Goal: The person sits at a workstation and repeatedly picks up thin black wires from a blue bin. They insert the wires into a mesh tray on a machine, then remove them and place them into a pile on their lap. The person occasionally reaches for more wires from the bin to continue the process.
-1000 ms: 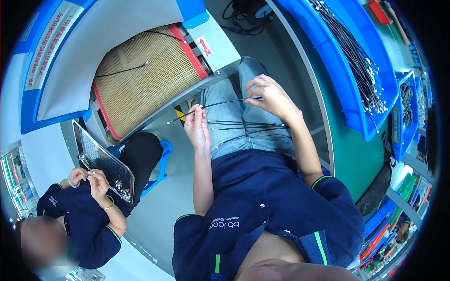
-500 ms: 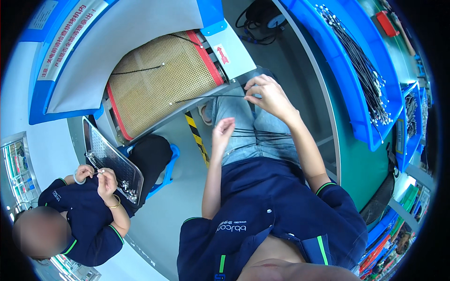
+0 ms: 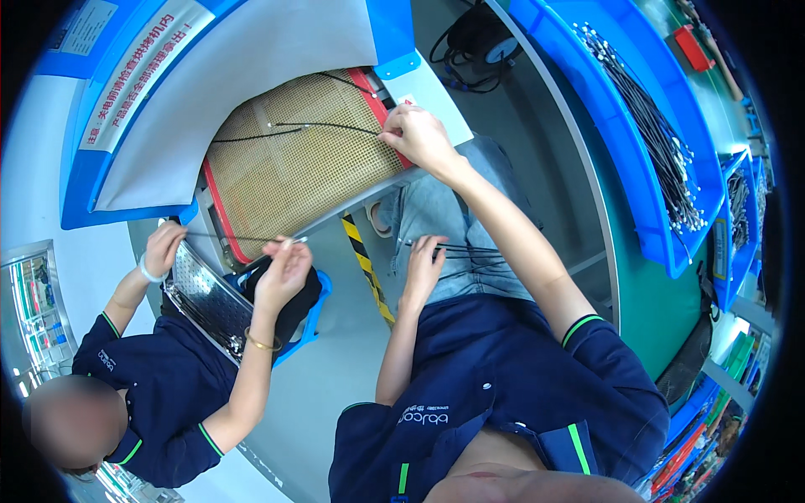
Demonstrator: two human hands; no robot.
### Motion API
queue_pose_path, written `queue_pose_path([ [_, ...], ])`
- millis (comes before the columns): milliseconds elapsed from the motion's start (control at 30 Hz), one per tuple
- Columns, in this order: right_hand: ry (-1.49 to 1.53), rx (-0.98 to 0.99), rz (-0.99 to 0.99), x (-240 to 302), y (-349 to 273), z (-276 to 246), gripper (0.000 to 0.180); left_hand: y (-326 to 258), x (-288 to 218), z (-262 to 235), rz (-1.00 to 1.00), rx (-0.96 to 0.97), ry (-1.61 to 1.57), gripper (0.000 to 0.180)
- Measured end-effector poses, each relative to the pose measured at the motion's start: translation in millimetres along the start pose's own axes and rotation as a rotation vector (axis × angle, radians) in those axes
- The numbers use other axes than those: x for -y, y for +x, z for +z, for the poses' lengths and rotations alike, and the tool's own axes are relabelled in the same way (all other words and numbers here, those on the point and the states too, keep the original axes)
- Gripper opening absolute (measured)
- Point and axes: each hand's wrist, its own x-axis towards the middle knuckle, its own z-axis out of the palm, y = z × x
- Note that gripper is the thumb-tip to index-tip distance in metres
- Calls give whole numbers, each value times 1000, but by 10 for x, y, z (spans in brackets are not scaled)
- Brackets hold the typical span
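- Since the earlier frame: your right hand (image 3: pixel 419 134) had travelled up from your lap to the near edge of the mesh conveyor belt (image 3: pixel 293 163); your left hand (image 3: pixel 426 256) had stayed low on your thigh.
- Right hand: fingers pinched together on the end of a thin black cable (image 3: pixel 323 127), which lay across the tan mesh, its far metal tip pointing left.
- Second cable (image 3: pixel 243 137): lay on the mesh just left of the first, near it but apart.
- Left hand: fingers spread and resting flat on the bundle of black cables (image 3: pixel 470 249) across your jeans; pressing it down, not gripping it.
- Red belt border (image 3: pixel 220 210): framed the mesh on the side toward the co-worker.
- Co-worker's hands (image 3: pixel 283 267): held a thin wire over a perforated metal tray (image 3: pixel 210 302), well apart from your own.
- Blue bin of finished cables (image 3: pixel 646 134): stood on your right, untouched.
- Risk, judged: you might have dropped the cable crooked, so that it crossed its neighbour and tangled.
- Risk, judged: your flat left hand might have let the lap bundle slide to the floor.
- Risk, judged: your fingertips sat close to the belt edge, where a moving belt could catch them.
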Motion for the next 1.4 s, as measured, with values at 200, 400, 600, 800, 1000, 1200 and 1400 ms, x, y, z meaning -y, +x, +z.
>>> queue_pose_path([
  [200,-61,-20,79,25,218,225,11,19,0,36,56,0,41,22],
  [400,-130,-46,57,-17,232,321,13,12,20,53,62,3,71,24],
  [600,-203,-94,-15,-64,236,395,14,18,34,41,80,4,134,25],
  [800,-53,-64,-48,-35,92,125,18,2,103,-16,86,9,143,26],
  [1000,-5,107,-2,-316,-865,-696,16,1,46,-232,39,-8,120,28],
  [1200,-29,516,173,-826,-1834,-717,14,-21,110,-353,-16,24,139,29],
  [1400,-132,582,217,-884,-2109,-615,13,-9,145,-370,-42,58,143,31],
])
